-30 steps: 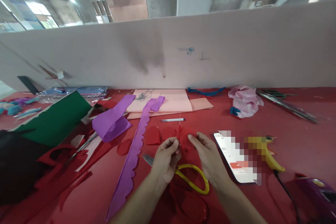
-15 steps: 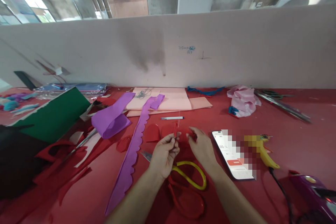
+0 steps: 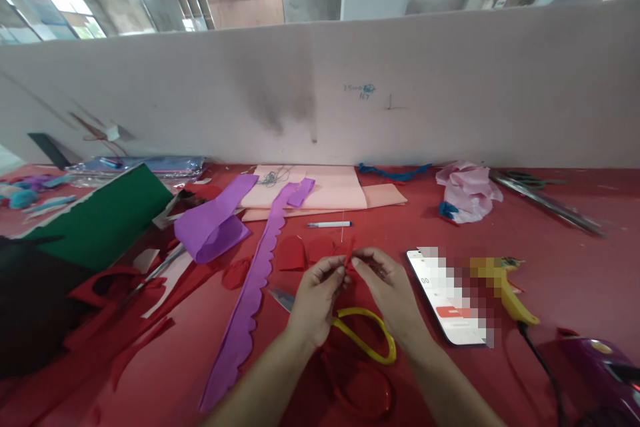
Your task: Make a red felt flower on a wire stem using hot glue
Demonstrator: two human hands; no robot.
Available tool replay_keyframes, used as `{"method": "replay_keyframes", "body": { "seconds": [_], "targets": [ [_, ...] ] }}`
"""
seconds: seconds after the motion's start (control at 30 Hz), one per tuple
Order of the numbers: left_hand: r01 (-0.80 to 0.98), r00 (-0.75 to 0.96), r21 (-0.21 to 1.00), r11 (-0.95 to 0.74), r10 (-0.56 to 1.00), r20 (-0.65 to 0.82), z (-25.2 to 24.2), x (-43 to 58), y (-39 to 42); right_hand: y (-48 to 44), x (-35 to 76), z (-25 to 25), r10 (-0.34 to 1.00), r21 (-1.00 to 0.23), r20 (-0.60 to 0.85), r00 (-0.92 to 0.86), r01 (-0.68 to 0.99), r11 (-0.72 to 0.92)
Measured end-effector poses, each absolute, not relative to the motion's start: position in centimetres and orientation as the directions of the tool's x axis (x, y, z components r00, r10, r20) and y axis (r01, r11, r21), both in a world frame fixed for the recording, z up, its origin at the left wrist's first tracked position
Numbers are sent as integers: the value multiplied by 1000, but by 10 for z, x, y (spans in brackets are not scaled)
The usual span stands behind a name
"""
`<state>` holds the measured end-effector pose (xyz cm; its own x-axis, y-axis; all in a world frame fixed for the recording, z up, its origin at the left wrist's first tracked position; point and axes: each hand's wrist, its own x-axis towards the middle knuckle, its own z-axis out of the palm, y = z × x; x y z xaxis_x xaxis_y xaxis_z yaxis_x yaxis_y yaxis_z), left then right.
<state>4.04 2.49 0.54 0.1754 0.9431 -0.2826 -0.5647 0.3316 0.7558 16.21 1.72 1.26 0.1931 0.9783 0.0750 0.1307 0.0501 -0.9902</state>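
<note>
A small red piece of felt-like material (image 3: 350, 251) is pinched between the fingertips of my left hand (image 3: 317, 290) and my right hand (image 3: 385, 283). Both hands are closed and nearly touch above the red table. Under them lies a pair of scissors (image 3: 373, 347), one handle loop yellow and the other red, its blade tip showing left of my left wrist. Just beyond my left hand are red rounded cut pieces (image 3: 291, 253), with a crumpled red piece (image 3: 236, 273) further left. A white pen (image 3: 329, 224) rests behind the hands.
A scalloped purple strip (image 3: 250, 307) runs along the left, beside a curled purple sheet (image 3: 213, 237) and a green board (image 3: 105, 210). Pink sheets (image 3: 330, 188) lie at the back. To the right are a phone (image 3: 457, 323), a yellow glue gun (image 3: 515, 303) and crumpled pink plastic (image 3: 467, 190).
My right hand has moved left and its fingers have closed on the red piece beside my left fingertips. The left hand still holds that piece.
</note>
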Motion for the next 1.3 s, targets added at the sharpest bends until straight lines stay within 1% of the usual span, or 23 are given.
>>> {"method": "replay_keyframes", "body": {
  "seconds": [0.13, 0.27, 0.37, 0.57, 0.73, 0.83, 0.9, 0.97, 1.03, 1.13, 1.2, 1.3],
  "targets": [
    [-539, 171, 783, 310, 951, -259, 6, 41, 24, 16, 161, 13, 985, -999, 35, 172, 46, 27],
    [-547, 190, 777, 311, 950, -247, 8, 41, 24, 17, 160, 11, 983, -999, 27, 184, 44, 19],
    [-559, 189, 771, 306, 952, -241, 9, 41, 23, 17, 160, 10, 975, -997, 52, 215, 74, 37],
    [-562, 163, 787, 254, 967, -196, 9, 41, 22, 13, 159, 14, 975, -989, 96, 200, 132, 70],
    [-588, 153, 779, 220, 975, -160, 7, 41, 22, 10, 158, 24, 969, -979, 175, 172, 134, 153],
    [-586, 148, 792, 173, 983, -105, 7, 40, 22, 9, 158, 29, 966, -972, 216, 142, 125, 199],
    [-575, 141, 808, 131, 988, -60, 8, 40, 23, 9, 157, 29, 968, -975, 216, 127, 77, 207],
    [-560, 116, 824, 87, 993, -26, 9, 39, 23, 8, 155, 28, 977, -981, 190, 99, -10, 192],
    [-543, 95, 837, 61, 995, -11, 10, 39, 22, 8, 153, 26, 987, -980, 146, 74, -124, 154],
    [-509, 105, 858, 70, 994, -19, 13, 37, 22, 10, 152, 22, 995, -960, 86, 47, -264, 95],
    [-469, 79, 882, 33, 997, 4, 16, 33, 22, 11, 154, 20, 998, -949, 58, 24, -310, 62],
    [-355, 3, 930, -96, 995, 104, 22, 26, 24, 13, 157, 19, 1000, -937, -1, -18, -348, -7]
  ]
}}
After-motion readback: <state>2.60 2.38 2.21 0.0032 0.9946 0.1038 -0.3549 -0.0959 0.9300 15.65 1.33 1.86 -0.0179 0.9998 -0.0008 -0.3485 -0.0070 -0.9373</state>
